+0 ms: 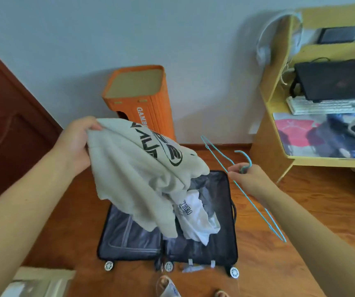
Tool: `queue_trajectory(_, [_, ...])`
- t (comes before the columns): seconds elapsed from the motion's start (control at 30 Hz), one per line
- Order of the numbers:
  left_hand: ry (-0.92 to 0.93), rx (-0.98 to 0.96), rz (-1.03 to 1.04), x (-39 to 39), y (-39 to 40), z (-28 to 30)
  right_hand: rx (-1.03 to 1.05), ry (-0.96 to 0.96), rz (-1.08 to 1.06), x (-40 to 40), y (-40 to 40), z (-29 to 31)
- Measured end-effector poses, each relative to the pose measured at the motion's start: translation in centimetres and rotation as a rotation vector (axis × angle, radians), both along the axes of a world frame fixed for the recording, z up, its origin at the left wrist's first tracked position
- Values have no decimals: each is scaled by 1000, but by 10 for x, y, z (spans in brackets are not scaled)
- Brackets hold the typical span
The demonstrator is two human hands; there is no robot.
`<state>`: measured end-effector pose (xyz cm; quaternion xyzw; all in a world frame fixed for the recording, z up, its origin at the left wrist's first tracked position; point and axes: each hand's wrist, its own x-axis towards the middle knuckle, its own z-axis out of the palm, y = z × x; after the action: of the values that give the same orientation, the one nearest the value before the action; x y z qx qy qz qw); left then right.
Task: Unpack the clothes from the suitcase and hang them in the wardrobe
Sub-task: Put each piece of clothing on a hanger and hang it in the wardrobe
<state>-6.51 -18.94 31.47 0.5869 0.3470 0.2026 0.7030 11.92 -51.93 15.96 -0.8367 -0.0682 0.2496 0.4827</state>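
Open dark suitcase (168, 241) flat on the wood floor, taken as reference. Left hand (73, 144), above and left of the suitcase, grips one edge of a beige sweatshirt (138, 172); thumb pinched over the fabric, other fingers hidden behind it. The sweatshirt hangs down over the suitcase and covers much of its far half; its black print is creased and only partly legible. A white garment (195, 219) lies in the suitcase's right half, upper part hidden under the sweatshirt. Right hand (249, 179), above the suitcase's right edge, fingers curled tight around the neck of a thin blue hanger (255, 204). Orange box (142, 97) stands behind the suitcase by the wall. Desk (279, 116) to the right, cut off by the frame.
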Motion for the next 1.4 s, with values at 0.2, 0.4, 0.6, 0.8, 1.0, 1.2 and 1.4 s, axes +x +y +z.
queue_trajectory(0.2, [-49, 87, -15, -37, -27, 40, -257, -130, 282, -46, 44, -22])
queue_trajectory(0.4, [-118, 117, 0, -77, -21, 55, -133, -212, 327, -105, 55, -45])
queue_trajectory(0.6, [-24, 150, 99, -131, 34, 52, -20, -292, 102, -61, 57, 62])
queue_trajectory(0.8, [161, 256, 159, -163, 78, 18, 163, -272, 197, -66, 92, 171])
queue_trajectory(1.0, [382, 62, -325, -205, 105, -18, -155, -677, 227, -81, 111, 226])
queue_trajectory(1.2, [603, 69, -786, -217, 81, -70, -31, -852, 336, -107, 140, 240])
queue_trajectory(1.4, [292, -35, -337, -158, 27, -73, 262, -830, 452, -143, 132, 266])
